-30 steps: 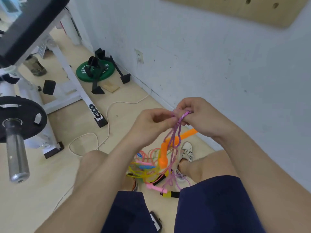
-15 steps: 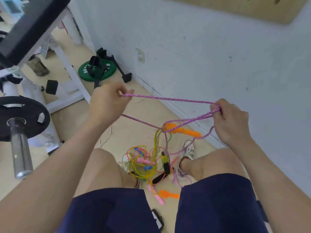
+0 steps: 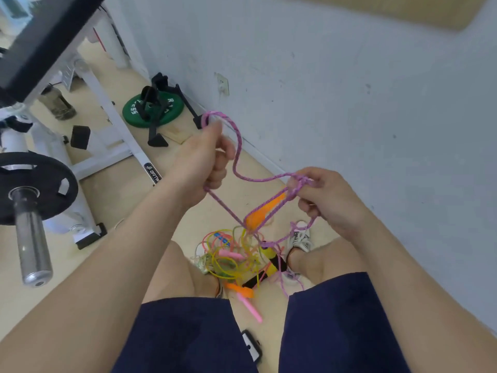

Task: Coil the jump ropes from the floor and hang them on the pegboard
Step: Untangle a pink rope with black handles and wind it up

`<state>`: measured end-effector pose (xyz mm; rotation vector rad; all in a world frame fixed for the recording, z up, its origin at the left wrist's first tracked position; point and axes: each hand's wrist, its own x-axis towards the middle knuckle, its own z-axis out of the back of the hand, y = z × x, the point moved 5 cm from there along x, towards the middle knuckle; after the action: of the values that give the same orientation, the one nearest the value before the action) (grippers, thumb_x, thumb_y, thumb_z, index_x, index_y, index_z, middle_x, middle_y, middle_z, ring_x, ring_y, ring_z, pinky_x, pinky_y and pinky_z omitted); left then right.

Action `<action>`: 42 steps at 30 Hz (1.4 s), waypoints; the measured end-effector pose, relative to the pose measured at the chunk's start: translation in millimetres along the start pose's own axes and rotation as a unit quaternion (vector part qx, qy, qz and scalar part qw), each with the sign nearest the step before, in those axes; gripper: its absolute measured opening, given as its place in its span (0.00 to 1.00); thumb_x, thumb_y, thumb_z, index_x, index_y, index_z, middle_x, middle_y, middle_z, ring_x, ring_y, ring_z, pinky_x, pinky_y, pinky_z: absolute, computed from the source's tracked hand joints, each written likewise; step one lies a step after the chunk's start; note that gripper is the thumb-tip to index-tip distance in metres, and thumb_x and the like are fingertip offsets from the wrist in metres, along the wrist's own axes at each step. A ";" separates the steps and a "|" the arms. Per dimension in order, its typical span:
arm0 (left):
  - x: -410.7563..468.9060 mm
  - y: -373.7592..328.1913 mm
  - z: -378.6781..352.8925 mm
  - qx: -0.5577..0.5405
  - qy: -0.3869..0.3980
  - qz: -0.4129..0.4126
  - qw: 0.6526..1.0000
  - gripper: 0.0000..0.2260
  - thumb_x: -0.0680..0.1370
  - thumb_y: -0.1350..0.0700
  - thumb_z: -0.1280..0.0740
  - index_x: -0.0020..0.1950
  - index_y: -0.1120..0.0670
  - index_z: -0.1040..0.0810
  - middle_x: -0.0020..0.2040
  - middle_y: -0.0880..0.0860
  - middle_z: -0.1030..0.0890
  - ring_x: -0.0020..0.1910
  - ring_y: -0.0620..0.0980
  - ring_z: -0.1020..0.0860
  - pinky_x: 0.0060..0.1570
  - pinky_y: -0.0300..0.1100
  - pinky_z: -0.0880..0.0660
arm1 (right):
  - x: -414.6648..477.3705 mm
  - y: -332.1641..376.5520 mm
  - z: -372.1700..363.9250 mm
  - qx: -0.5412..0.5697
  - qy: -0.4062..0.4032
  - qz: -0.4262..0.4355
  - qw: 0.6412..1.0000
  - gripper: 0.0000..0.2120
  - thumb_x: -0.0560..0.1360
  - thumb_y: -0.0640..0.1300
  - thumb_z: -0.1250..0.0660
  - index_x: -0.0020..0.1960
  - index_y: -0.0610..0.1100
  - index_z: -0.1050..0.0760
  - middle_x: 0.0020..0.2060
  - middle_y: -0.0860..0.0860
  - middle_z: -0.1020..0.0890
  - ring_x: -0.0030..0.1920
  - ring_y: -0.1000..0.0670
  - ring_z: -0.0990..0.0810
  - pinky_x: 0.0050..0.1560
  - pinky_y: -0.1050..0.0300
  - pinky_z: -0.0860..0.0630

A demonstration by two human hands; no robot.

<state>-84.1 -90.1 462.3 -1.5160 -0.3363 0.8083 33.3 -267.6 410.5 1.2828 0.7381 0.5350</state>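
A purple braided jump rope (image 3: 236, 146) runs between my two hands above the floor. My left hand (image 3: 207, 157) grips it, with a loop standing up over the fist. My right hand (image 3: 320, 195) pinches several gathered loops of the same rope. An orange handle (image 3: 265, 210) dangles from the rope below my hands. On the floor between my feet lies a tangle of jump ropes (image 3: 236, 258) in yellow, pink and orange, with pink, orange and yellow-black handles. A corner of the wooden pegboard (image 3: 441, 12) shows on the wall at the top right.
A white weight bench frame (image 3: 107, 109) and a barbell with a black plate (image 3: 29, 184) stand to the left. A green weight plate (image 3: 153, 110) lies by the wall, with black stands on it. A phone (image 3: 251, 348) lies on the floor between my legs.
My left hand swung out left, stretching the purple rope, then came back toward the right hand. The rope now sags in a loop between the hands.
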 end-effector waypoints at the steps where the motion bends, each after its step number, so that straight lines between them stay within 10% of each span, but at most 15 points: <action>1: -7.0 -21.9 -16.5 -0.028 0.023 -0.032 0.999 0.22 0.82 0.48 0.47 0.30 0.54 0.32 0.24 0.49 0.43 0.24 0.47 0.48 0.26 0.38 0.51 | -0.9 -3.1 -12.8 -0.034 0.043 -0.011 0.998 0.05 0.75 0.41 0.29 0.49 0.40 0.22 0.40 0.40 0.17 0.27 0.53 0.30 0.26 0.61 0.39; 6: -29.3 -97.9 -63.3 -0.176 0.112 -0.144 0.967 0.23 0.83 0.45 0.48 0.31 0.54 0.32 0.23 0.47 0.41 0.21 0.46 0.46 0.23 0.36 0.47 | -12.9 -16.8 -67.2 -0.032 0.202 -0.058 0.977 0.18 0.75 0.35 0.29 0.63 0.43 0.26 0.56 0.45 0.17 0.33 0.55 0.23 0.27 0.66 0.31; 10: -19.8 -125.8 -43.6 -0.265 0.020 -0.201 0.943 0.20 0.84 0.52 0.48 0.34 0.55 0.30 0.24 0.47 0.39 0.22 0.46 0.43 0.23 0.37 0.45 | -19.3 -22.4 -78.2 -0.045 0.220 -0.039 0.974 0.03 0.78 0.38 0.34 0.51 0.39 0.23 0.37 0.46 0.15 0.33 0.46 0.27 0.35 0.56 0.31; 15: 12.0 -70.5 -9.6 -0.112 -0.071 -0.105 0.986 0.07 0.81 0.55 0.38 0.54 0.55 0.23 0.33 0.48 0.28 0.31 0.44 0.27 0.31 0.36 0.32 | -18.3 -1.9 -59.2 0.014 0.115 -0.004 0.993 0.13 0.79 0.29 0.46 0.43 0.37 0.26 0.27 0.41 0.23 0.20 0.58 0.32 0.24 0.67 0.37; 20: -11.0 33.3 -24.2 0.016 0.006 0.044 0.999 0.17 0.79 0.42 0.38 0.48 0.55 0.22 0.47 0.54 0.20 0.46 0.51 0.20 0.48 0.46 0.22 | -11.2 15.0 -47.5 0.034 0.056 0.045 0.997 0.14 0.82 0.41 0.40 0.40 0.40 0.23 0.28 0.41 0.20 0.20 0.56 0.40 0.23 0.65 0.39; 30: -46.1 3.1 -34.2 0.064 -0.016 -0.171 0.983 0.07 0.79 0.60 0.34 0.45 0.58 0.17 0.34 0.50 0.19 0.29 0.40 0.24 0.31 0.31 0.30 | -14.4 20.0 -48.1 -0.043 0.048 0.062 0.996 0.15 0.77 0.47 0.32 0.32 0.46 0.19 0.30 0.45 0.17 0.41 0.34 0.24 0.41 0.45 0.26; 34: -41.6 -10.2 -28.3 0.004 0.012 -0.119 0.993 0.21 0.83 0.46 0.44 0.50 0.60 0.19 0.35 0.55 0.16 0.28 0.47 0.22 0.29 0.37 0.28 | -19.6 8.5 -50.3 0.051 0.125 -0.009 0.991 0.23 0.77 0.60 0.40 0.44 0.41 0.20 0.33 0.45 0.18 0.22 0.53 0.34 0.22 0.66 0.40; 38: -41.2 -28.2 -21.4 -0.022 0.053 -0.124 0.991 0.27 0.83 0.42 0.51 0.49 0.58 0.19 0.37 0.58 0.16 0.30 0.50 0.19 0.30 0.37 0.24 | -20.3 -1.8 -44.5 0.156 0.177 -0.068 0.969 0.36 0.67 0.71 0.47 0.50 0.39 0.23 0.37 0.45 0.17 0.23 0.57 0.43 0.23 0.63 0.53; 42: -39.7 -53.4 -21.1 -0.179 0.056 -0.130 0.974 0.27 0.84 0.43 0.52 0.43 0.58 0.21 0.30 0.54 0.18 0.24 0.46 0.22 0.26 0.36 0.25 | -19.7 -14.8 -44.5 0.014 0.189 -0.074 0.979 0.39 0.64 0.77 0.48 0.46 0.43 0.21 0.41 0.44 0.16 0.31 0.48 0.25 0.35 0.53 0.31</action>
<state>-84.4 -124.5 523.0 -1.7991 -0.6069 0.4677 -13.7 -255.9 394.9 1.1519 1.1513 0.6567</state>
